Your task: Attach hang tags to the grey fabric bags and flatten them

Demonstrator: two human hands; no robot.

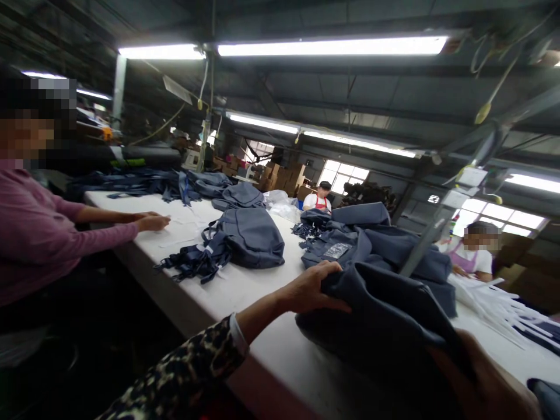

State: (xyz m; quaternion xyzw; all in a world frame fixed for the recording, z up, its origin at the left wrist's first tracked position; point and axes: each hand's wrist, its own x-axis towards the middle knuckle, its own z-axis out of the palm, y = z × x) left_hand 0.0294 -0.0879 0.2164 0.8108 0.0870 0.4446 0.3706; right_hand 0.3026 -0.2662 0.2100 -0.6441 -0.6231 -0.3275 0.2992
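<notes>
This is a factory workshop where bags are made. Soft dark blue bags (pixel 254 239) and a tangle of straps (pixel 203 259) cover much of a long white tabletop (pixel 245 287), with loose white strips (pixel 494 300) at the right. People work around it, one at the left in a pink top (pixel 30 227), another on the far side in a red apron (pixel 321 203). Tube lights (pixel 332 46) hang under a metal roof (pixel 280 20), and cardboard boxes (pixel 286 179) stand stacked at the far end.
</notes>
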